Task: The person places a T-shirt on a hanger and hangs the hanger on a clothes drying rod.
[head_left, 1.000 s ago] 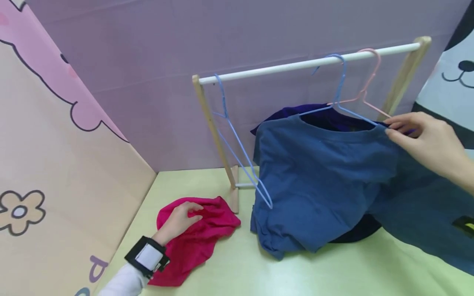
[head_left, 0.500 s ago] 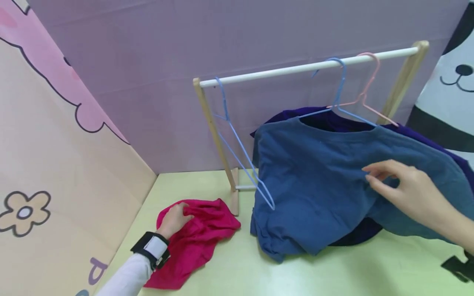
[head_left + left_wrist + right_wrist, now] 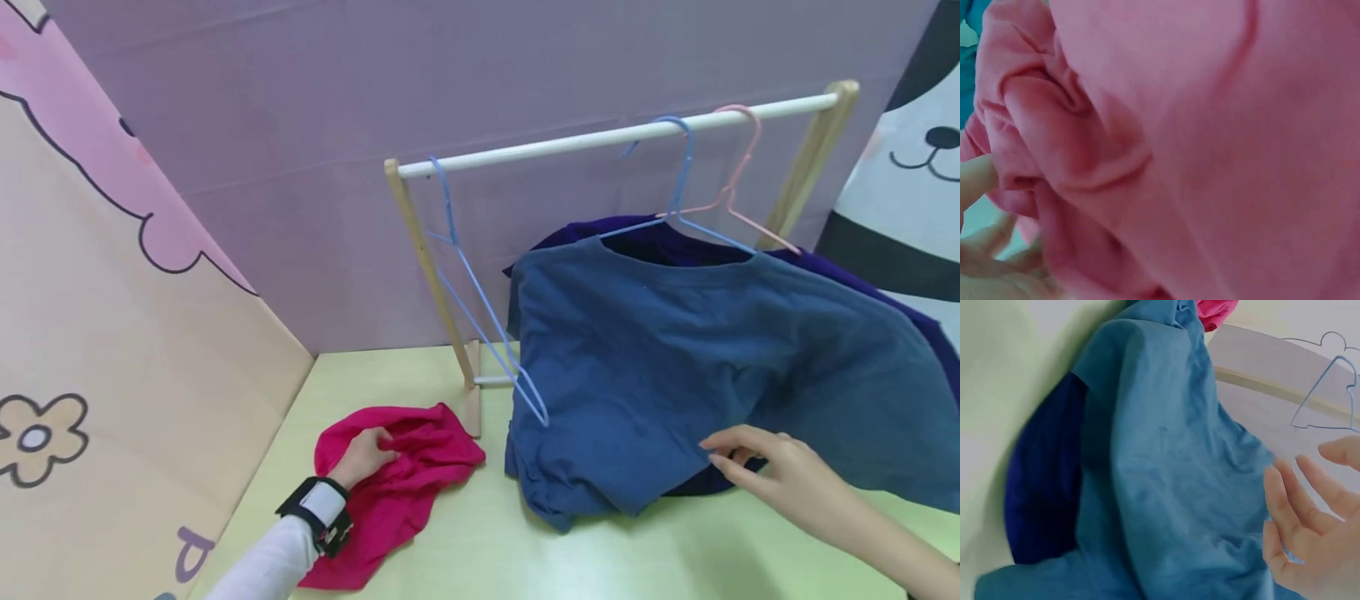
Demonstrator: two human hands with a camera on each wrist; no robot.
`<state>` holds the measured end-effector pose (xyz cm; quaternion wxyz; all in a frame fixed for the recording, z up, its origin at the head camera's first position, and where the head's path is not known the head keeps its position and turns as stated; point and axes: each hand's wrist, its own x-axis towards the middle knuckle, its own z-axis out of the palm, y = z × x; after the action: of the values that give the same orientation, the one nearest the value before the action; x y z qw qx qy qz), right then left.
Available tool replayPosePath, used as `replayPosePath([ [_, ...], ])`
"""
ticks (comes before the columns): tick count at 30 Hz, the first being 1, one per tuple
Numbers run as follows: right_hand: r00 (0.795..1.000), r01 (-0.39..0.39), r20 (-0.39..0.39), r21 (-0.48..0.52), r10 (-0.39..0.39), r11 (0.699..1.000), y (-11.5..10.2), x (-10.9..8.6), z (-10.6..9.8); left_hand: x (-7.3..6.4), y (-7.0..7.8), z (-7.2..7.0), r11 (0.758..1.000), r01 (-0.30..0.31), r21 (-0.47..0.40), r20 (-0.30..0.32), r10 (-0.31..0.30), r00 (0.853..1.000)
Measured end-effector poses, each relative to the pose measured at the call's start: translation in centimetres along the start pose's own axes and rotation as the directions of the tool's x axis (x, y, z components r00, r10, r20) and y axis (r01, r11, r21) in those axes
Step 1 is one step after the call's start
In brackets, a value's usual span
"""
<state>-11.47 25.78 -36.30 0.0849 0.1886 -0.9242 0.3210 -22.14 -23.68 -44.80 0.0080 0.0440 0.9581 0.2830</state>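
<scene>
A crumpled red garment (image 3: 408, 475) lies on the table at the left in the head view. My left hand (image 3: 365, 457) is over its upper part, with fingers loosely bent; in the left wrist view the fingers (image 3: 975, 181) lie at the edge of the cloth and show no clear grip. A blue T-shirt (image 3: 637, 358) hangs on a blue hanger (image 3: 684, 179), its neckline around the hanger's lower arms. My right hand (image 3: 780, 475) is in front of the shirt's lower part, fingers loosely bent and nothing held.
The rack's white rail (image 3: 570, 144) also carries a pink hanger (image 3: 738, 179) with a dark purple garment (image 3: 581, 229) behind the blue shirt. Near the rack's left post, a bare blue hanger (image 3: 480, 292) hangs angled forward. Patterned panels stand at both sides.
My right hand has let go of the blue shirt's shoulder and come down and left in front of it. My left hand has settled lower over the red garment.
</scene>
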Motion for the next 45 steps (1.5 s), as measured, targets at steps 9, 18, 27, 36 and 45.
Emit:
replayPosePath([
  [9,0.986,-0.095,0.145,0.059,0.086,0.994,0.9,-1.1,0.4,0.2,2.3,-0.5,0.991,-0.1,-0.094,-0.094,0.091,0.991],
  [18,0.949,-0.083,0.313,0.162,0.028,0.983,1.9,-1.2,0.6,0.3,7.1,-4.4,0.949,-0.283,-0.14,-0.142,0.263,0.954],
  [27,0.951,-0.035,0.309,0.161,-0.017,0.986,2.0,-1.1,1.0,0.3,11.1,-7.5,0.893,-0.424,-0.15,-0.307,0.365,0.879],
  [36,0.941,-0.022,0.333,0.212,-0.051,0.977,1.0,-0.4,1.2,-0.5,15.3,-9.8,0.846,-0.516,-0.131,-0.405,0.43,0.807],
  [45,0.959,0.061,0.252,0.271,-0.131,0.961,-1.5,1.1,3.7,-1.2,19.4,-10.2,0.798,-0.546,-0.256,-0.355,0.447,0.821],
])
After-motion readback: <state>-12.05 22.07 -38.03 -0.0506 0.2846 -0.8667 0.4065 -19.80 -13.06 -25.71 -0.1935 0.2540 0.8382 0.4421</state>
